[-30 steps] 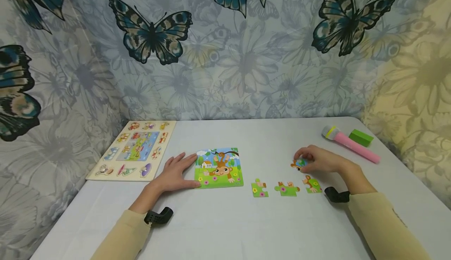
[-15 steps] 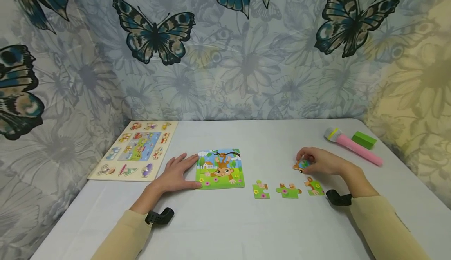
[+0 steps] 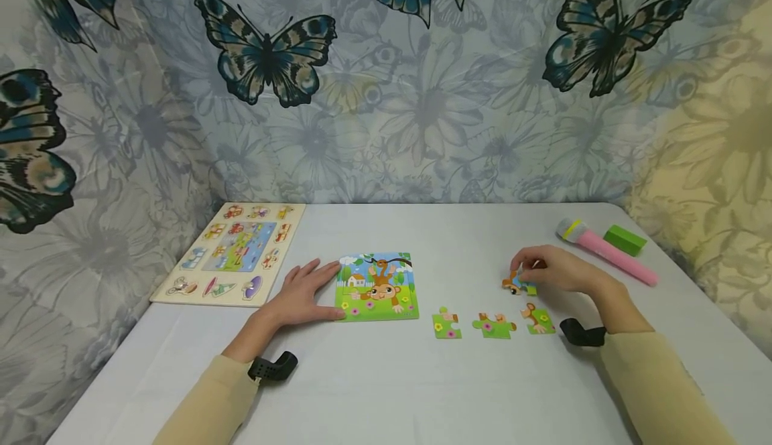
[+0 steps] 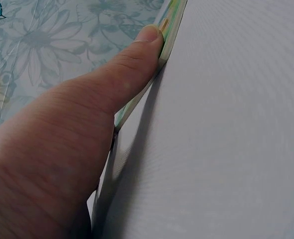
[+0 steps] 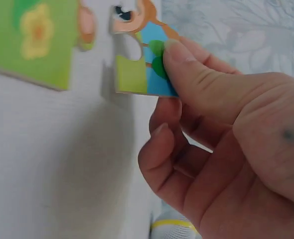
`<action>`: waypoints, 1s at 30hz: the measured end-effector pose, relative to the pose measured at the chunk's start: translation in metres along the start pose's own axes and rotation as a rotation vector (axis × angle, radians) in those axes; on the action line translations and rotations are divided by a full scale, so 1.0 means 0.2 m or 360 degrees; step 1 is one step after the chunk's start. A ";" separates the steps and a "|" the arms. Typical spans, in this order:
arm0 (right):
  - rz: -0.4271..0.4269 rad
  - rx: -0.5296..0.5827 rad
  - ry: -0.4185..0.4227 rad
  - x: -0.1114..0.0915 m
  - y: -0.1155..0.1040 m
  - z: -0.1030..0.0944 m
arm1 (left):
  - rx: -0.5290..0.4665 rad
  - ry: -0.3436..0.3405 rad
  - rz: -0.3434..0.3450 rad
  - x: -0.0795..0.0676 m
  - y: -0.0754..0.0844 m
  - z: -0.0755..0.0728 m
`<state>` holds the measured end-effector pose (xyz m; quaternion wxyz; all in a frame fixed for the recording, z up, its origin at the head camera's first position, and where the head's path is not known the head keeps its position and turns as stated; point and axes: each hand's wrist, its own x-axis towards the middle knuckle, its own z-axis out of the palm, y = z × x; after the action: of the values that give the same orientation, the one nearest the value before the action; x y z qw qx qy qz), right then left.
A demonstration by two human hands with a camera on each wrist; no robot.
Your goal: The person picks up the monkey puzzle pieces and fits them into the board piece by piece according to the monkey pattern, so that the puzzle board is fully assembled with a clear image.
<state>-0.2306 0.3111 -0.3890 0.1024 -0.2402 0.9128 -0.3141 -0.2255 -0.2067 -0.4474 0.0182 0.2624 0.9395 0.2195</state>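
Observation:
My left hand lies with straight fingers along the left edge of a square monkey picture board. In the left wrist view its thumb rests on the board's edge; the other fingers are hidden there. My right hand pinches a puzzle piece between thumb and fingers. An eye, brown fur, blue and green show on that piece. Below it on the table lie three loose puzzle pieces: a left one, a middle one and a right one nearest the hand.
A cream board with small pictures lies at the back left. At the back right, a pink toy microphone lies beside a green block. The white table meets a butterfly-patterned cloth backdrop.
My right hand has turned the pinched puzzle piece, and more of its green corner now shows. The left hand stays at the board. The head view has shifted slightly.

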 end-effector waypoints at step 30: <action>-0.0266 0.0244 -0.0166 0.58 -0.43 0.32 | -0.0016 -0.0007 -0.0003 0.00 0.00 0.01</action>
<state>-0.2759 0.1603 -0.3900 0.1413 -0.3231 0.8563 -0.3774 -0.2247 -0.2061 -0.4482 0.0219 0.2620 0.9386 0.2236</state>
